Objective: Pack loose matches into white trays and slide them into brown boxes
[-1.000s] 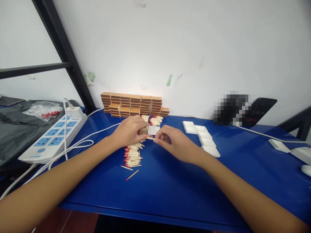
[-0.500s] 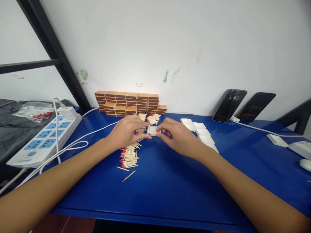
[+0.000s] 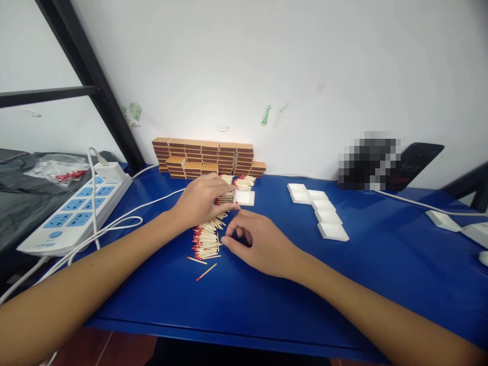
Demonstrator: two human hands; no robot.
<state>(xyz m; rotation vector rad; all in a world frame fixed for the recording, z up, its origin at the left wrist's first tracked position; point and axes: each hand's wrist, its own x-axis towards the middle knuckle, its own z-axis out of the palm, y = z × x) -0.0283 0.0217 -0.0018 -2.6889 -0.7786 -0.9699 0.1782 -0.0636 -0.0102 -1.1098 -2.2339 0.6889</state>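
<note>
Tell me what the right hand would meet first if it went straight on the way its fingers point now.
Most likely the pile of matches: the right hand points left across the blue table, its fingertips just short of the pile. Depth is unclear, so it might pass over the sticks.

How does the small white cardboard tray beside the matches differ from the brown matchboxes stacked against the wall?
The small white cardboard tray is white and open on top; the brown matchboxes are brown and closed. The tray lies alone and flat on the blue table, near the left hand; the matchboxes are stacked in layers along the white wall. Both are small, rectangular and rest on the same table.
</note>
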